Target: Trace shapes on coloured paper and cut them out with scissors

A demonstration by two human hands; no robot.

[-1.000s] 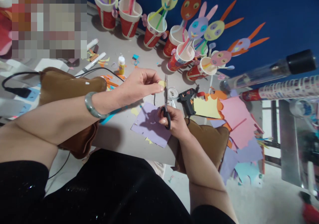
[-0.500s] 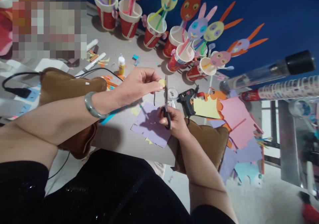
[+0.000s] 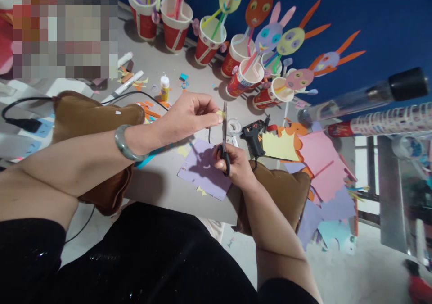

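Note:
Between thumb and fingertips, my left hand [image 3: 189, 115] pinches a small piece of yellow paper [image 3: 220, 114]. My right hand [image 3: 237, 163] is closed around the black handles of a pair of scissors [image 3: 225, 135]. Its blades point away from me and stand right beside the yellow paper; whether they touch it I cannot tell. Below both hands a sheet of purple paper [image 3: 197, 171] lies on the table [image 3: 148, 182], with yellow scraps [image 3: 201, 190] near its edges. To the right of the blades are a roll of clear tape [image 3: 233, 127] and a black glue gun [image 3: 254, 137].
Red paper cups [image 3: 175, 34] with paper animal faces on straws line the back. A glue bottle [image 3: 164, 88] and white markers [image 3: 128, 83] stand or lie at the left. Brown cushions [image 3: 97, 115] flank my arms. Coloured paper sheets [image 3: 320, 160] and clear tubes of cups [image 3: 378, 124] are on the right.
The yellow paper has turned slightly in my left fingers and shows less of itself. The scissors and both hands have hardly shifted.

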